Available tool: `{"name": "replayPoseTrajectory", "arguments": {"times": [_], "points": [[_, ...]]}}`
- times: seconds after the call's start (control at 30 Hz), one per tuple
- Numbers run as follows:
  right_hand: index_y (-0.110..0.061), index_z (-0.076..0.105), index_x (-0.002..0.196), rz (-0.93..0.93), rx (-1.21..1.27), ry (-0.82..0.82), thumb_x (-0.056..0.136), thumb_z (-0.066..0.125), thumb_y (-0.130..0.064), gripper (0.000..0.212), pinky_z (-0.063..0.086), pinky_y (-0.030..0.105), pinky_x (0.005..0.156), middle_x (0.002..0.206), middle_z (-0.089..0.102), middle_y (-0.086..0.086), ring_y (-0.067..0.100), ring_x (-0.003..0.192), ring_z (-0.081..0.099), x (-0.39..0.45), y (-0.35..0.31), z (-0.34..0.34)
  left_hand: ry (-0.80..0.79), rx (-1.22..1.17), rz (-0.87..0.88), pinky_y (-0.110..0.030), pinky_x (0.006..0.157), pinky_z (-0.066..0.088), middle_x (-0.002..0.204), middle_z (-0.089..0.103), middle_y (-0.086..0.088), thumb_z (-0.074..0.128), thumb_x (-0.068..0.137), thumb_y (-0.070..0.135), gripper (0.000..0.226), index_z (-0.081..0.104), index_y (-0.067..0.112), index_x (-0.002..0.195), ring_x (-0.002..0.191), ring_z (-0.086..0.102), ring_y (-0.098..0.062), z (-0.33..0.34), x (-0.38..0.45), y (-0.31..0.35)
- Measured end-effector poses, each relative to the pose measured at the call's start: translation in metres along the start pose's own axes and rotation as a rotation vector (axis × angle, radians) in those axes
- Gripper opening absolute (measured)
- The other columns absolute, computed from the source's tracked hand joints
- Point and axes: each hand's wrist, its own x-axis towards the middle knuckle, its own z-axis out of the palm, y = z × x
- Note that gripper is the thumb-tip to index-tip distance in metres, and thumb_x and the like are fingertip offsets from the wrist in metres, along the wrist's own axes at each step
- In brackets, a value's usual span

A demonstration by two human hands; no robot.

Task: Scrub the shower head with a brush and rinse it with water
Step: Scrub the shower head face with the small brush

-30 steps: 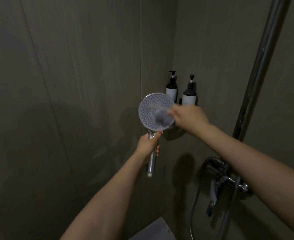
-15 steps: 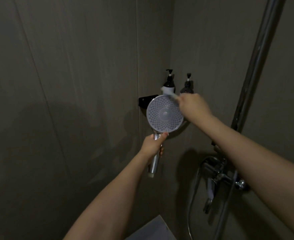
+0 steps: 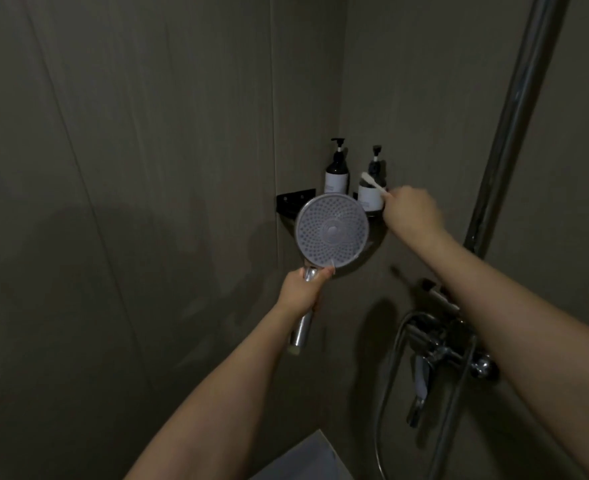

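The round shower head [image 3: 332, 233] faces me, its grey nozzle plate showing, in front of the shower's corner. My left hand [image 3: 303, 289] grips its chrome handle just below the head. My right hand [image 3: 411, 213] is to the right of the head and apart from it, holding a small white brush [image 3: 373, 181] whose tip points up and left in front of the right bottle. The brush does not touch the shower head.
A black corner shelf [image 3: 294, 199] carries two dark pump bottles [image 3: 337, 171]. The chrome mixer tap [image 3: 448, 348] with its hose sits low on the right wall. A chrome riser pipe [image 3: 514, 112] runs up the right side. Dark tiled walls close in on both sides.
My right hand pulled the brush off the nozzle plate and moved it right and up, toward the bottles. The shower head shifted slightly right and then steadied in my left hand.
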Motion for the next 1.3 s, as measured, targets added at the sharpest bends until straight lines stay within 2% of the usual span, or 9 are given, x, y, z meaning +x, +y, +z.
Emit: {"name": "replayPoseTrajectory", "arguments": {"times": [0.1,0.57,0.67,0.77,0.9,1.0,1.13,1.23,1.3], "points": [[-0.016,0.056,0.1,-0.213,0.049,-0.153,0.099,0.035,-0.03,0.025,0.039,0.031,0.061,0.081,0.053,0.005,0.025,0.072,0.055,-0.031,-0.016,0.012,0.047,-0.044,-0.008,-0.024,0.044,0.036,0.044,0.044,-0.003,0.064,0.086,0.028,0.035,0.045,0.016,0.059,0.04,0.042,-0.019,-0.001,0.001,0.002],[-0.005,0.062,0.091,-0.101,0.29,-0.109,0.099,0.041,-0.024,0.029,0.038,0.034,0.056,0.081,0.062,0.017,0.027,0.068,0.055,-0.029,0.02,0.013,-0.05,-0.295,-0.138,-0.02,0.041,0.037,0.052,0.041,-0.003,0.056,0.089,0.044,0.03,0.051,0.015,0.092,0.039,0.04,-0.012,-0.002,-0.007,0.013],[-0.012,0.06,0.096,-0.101,0.193,-0.264,0.099,0.038,-0.032,0.031,0.042,0.031,0.062,0.078,0.057,0.007,0.023,0.071,0.056,-0.038,0.019,0.02,-0.064,-0.292,-0.153,-0.019,0.039,0.036,0.049,0.041,-0.001,0.055,0.089,0.045,0.03,0.05,0.016,0.091,0.036,0.039,-0.011,0.002,-0.008,0.012],[0.0,0.061,0.094,-0.074,0.201,-0.093,0.1,0.038,-0.028,0.036,0.044,0.037,0.061,0.083,0.063,0.018,0.032,0.074,0.059,-0.027,0.03,0.017,-0.073,-0.309,-0.174,-0.017,0.038,0.035,0.05,0.039,-0.001,0.053,0.09,0.045,0.029,0.049,0.017,0.093,0.035,0.037,-0.01,0.003,-0.009,0.013],[-0.012,0.06,0.093,-0.143,0.113,-0.227,0.099,0.038,-0.032,0.031,0.041,0.032,0.06,0.079,0.059,0.008,0.023,0.069,0.053,-0.035,0.025,0.023,-0.091,-0.323,-0.175,-0.016,0.039,0.035,0.045,0.04,0.001,0.052,0.09,0.046,0.031,0.051,0.015,0.089,0.035,0.037,-0.009,0.006,-0.01,0.011],[-0.005,0.061,0.091,-0.081,0.159,-0.05,0.1,0.037,-0.028,0.035,0.04,0.033,0.058,0.082,0.062,0.015,0.027,0.068,0.054,-0.024,0.041,0.02,-0.089,-0.315,-0.181,-0.017,0.039,0.035,0.047,0.039,0.0,0.053,0.09,0.046,0.03,0.051,0.017,0.092,0.034,0.037,-0.009,0.006,-0.01,0.011],[-0.013,0.062,0.092,-0.268,-0.077,-0.224,0.099,0.039,-0.032,0.031,0.049,0.035,0.065,0.079,0.061,0.006,0.025,0.073,0.059,-0.027,0.029,0.026,-0.084,-0.275,-0.17,-0.018,0.039,0.035,0.051,0.04,-0.002,0.054,0.09,0.044,0.029,0.051,0.015,0.092,0.036,0.038,-0.01,0.008,-0.011,0.007],[-0.005,0.066,0.105,0.025,0.151,-0.009,0.099,0.039,-0.021,0.032,0.044,0.031,0.066,0.094,0.066,0.018,0.033,0.084,0.063,0.0,0.042,0.009,-0.09,-0.265,-0.179,-0.019,0.04,0.036,0.052,0.041,-0.003,0.057,0.088,0.044,0.03,0.05,0.015,0.09,0.038,0.039,-0.011,0.007,-0.014,0.004],[-0.011,0.063,0.093,0.275,0.492,0.107,0.099,0.037,-0.02,0.028,0.034,0.027,0.053,0.08,0.058,0.014,0.026,0.066,0.055,0.013,0.053,0.0,-0.081,-0.283,-0.176,-0.02,0.041,0.037,0.052,0.042,-0.003,0.057,0.089,0.043,0.028,0.049,0.016,0.085,0.039,0.04,-0.012,0.006,-0.015,0.002]]}}
